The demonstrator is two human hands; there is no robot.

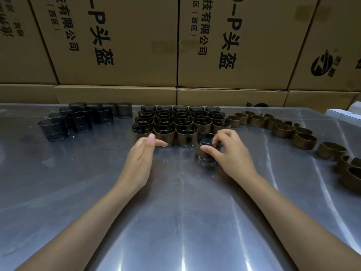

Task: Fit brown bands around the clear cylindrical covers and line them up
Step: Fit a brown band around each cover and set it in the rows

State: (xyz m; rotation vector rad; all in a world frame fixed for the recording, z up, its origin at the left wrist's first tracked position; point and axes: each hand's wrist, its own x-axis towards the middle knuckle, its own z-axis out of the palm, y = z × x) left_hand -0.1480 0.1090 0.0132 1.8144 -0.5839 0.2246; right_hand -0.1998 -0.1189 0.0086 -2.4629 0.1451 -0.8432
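Steel table (175, 222): we log the stock on it, left to right.

Plain clear covers (78, 119): a loose cluster at far left, upright, open ends up, no bands on them. We see nothing inside them.

Banded covers (179, 122): a block of upright covers at far centre, rows touching, each wrapped by a brown band round its lower part with the clear rim showing above. The nearest row has three in line and a gap at its right end.

Cover in hand (207, 151): one banded cover standing on the table just in front of that gap, apart from the row. Our right hand (232, 155) grasps it, thumb at the near side and fingers curled over the rim.

Left hand (144, 155): released, fingers straight and together, fingertips just beside the base of the front row; we cannot tell whether they touch it.

Loose brown bands (283, 130): a curving line of empty rings from beside the block round to the right edge, standing on their rims.

Cardboard boxes (117, 45): stacked behind the table, printed with black lettering.

White boxes (347, 113): at the far right corner, partly out of view.
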